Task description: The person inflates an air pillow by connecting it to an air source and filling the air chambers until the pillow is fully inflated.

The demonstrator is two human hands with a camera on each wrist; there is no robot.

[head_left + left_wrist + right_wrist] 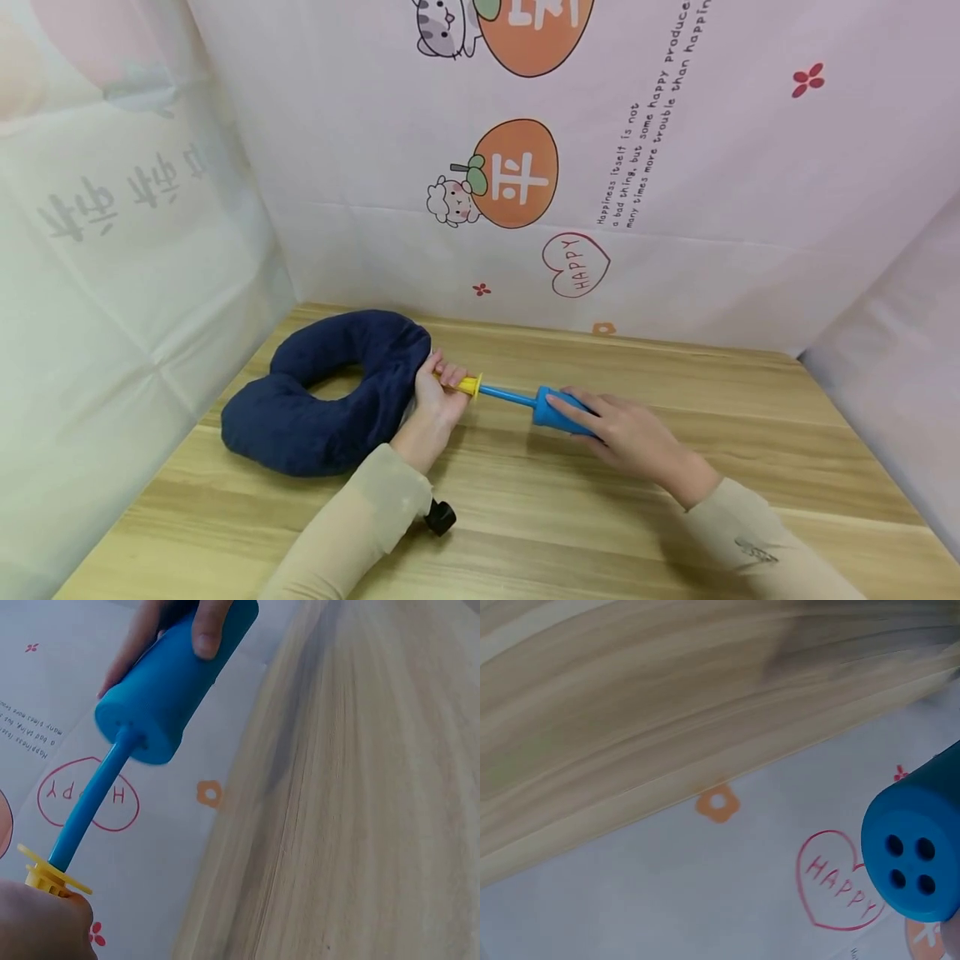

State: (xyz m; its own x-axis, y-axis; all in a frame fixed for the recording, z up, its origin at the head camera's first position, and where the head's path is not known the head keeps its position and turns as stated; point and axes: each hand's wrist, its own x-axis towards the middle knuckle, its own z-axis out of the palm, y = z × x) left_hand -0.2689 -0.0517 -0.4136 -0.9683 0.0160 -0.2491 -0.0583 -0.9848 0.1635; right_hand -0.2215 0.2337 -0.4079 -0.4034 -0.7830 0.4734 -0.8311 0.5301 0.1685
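A navy U-shaped neck pillow lies on the left of the table. At its right edge my left hand grips the yellow end of a blue hand pump. My right hand holds the pump's wide blue barrel, fingers along its far side. A length of thin blue shaft shows between the yellow flange and the barrel. In the right wrist view, the barrel's end has several round holes. My left fingers hide where the yellow end meets the pillow.
The wood-grain table ends at a white printed cloth behind it, with more cloth hanging at both sides. A small black object sits beside my left sleeve.
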